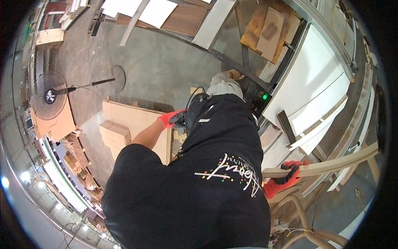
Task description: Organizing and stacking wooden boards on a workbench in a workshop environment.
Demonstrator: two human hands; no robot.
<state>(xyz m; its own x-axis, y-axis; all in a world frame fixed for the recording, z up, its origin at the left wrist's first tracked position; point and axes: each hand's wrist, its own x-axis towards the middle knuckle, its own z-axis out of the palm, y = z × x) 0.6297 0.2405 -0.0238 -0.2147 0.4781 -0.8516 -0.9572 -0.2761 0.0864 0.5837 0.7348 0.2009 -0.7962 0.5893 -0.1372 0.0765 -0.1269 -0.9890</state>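
My right hand (287, 178), in a red glove with dark finger coating, is closed round a long pale wooden strip (336, 164). The strip runs out to the right from beside my body, over the edge of the work area. At my left side, my left hand (176, 119) hangs beside my dark trousers in a matching glove. Its fingers are partly lost against the dark cloth, so whether it grips anything does not show. A black cable (191, 98) loops close to that hand. Flat pale boards (143, 120) lie beyond its wrist.
A machine with a green-lit button (264, 97) and a white table surface (309, 74) stands ahead on the right. White offcut strips (325, 124) lie there. A pedestal fan (50, 95) stands at left. Beige hoses (304, 224) curve at lower right. Brown panels (182, 16) lie at the far side.
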